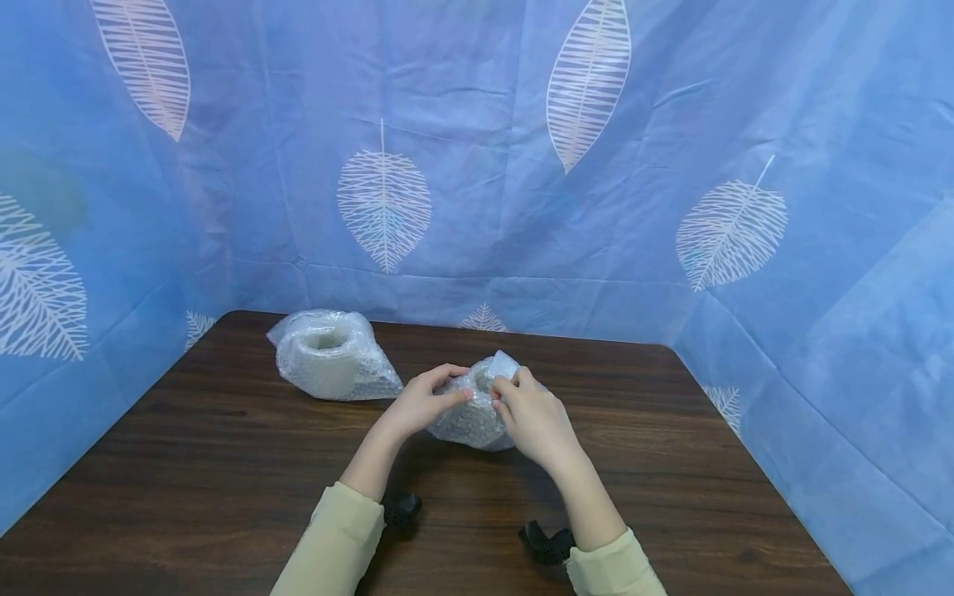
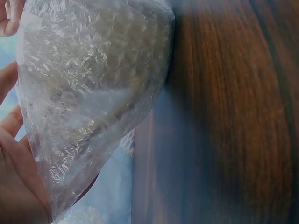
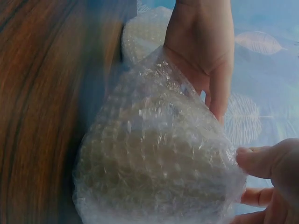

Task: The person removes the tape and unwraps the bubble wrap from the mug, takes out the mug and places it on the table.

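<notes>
A bundle in clear bubble wrap stands on the table, with a round hollow in its top and a pale item showing dimly through the film. My left hand holds its left side, the thumb at the upper rim and the fingers reaching behind; a pointed corner of the wrap lies against that palm in the left wrist view. From the right, my right hand pinches the wrap's top edge beside the hollow. Thumb and fingertips meet the film there. What the wrap encloses I cannot tell.
Another bubble-wrapped bundle, also with a round hollow on top, stands at the back left of the dark wooden table. Blue curtains with white leaf prints hang behind the table and along both sides.
</notes>
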`<action>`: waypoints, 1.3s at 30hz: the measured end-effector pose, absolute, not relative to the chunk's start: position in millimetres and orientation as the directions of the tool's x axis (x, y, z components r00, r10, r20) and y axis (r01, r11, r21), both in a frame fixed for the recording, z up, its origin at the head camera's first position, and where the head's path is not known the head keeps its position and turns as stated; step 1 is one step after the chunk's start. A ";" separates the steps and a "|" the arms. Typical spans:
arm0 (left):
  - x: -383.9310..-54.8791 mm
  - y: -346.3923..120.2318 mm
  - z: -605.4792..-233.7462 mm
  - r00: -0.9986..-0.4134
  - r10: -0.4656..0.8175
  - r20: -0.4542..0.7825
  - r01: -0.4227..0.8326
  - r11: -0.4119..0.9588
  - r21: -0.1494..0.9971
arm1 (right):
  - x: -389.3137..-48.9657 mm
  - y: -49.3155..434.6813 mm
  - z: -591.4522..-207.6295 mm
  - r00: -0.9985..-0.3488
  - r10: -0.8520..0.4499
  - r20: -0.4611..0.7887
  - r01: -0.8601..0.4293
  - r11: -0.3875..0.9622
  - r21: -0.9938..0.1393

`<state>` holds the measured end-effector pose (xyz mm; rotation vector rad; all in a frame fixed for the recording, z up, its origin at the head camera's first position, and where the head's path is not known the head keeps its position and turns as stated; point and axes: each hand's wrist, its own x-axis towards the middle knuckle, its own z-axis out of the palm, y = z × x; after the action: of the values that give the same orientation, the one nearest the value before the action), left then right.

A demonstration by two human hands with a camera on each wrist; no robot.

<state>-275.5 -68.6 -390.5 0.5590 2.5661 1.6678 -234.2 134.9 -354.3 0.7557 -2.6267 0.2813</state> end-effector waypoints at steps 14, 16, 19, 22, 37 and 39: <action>-274.2 -64.4 -392.0 -0.934 0.308 0.181 0.292 0.367 0.883 | -236.4 143.6 -351.4 -0.839 -0.450 0.307 -0.539 0.765 -0.352; -273.6 -63.9 -391.4 -0.932 0.310 0.187 0.298 0.363 0.883 | -237.0 145.8 -351.2 -0.849 -0.449 0.280 -0.528 0.750 -0.399; -273.0 -63.0 -390.7 -0.933 0.308 0.185 0.297 0.374 0.879 | -238.6 149.3 -351.4 -0.856 -0.452 0.250 -0.516 0.731 -0.446; -273.5 -63.4 -391.8 -0.933 0.308 0.184 0.300 0.386 0.872 | -239.0 155.8 -347.3 -0.854 -0.464 0.235 -0.513 0.681 -0.523; -277.0 -67.5 -394.7 -0.933 0.310 0.181 0.297 0.388 0.873 | -244.8 166.2 -340.1 -0.872 -0.389 0.298 -0.469 0.489 -0.735; -276.6 -66.7 -394.8 -0.933 0.310 0.180 0.296 0.382 0.876 | -245.2 167.3 -340.4 -0.879 -0.364 0.307 -0.460 0.484 -0.744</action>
<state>-276.6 -66.7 -394.8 0.5703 2.6001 1.6429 -245.2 167.3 -340.4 0.7287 -2.6126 1.3600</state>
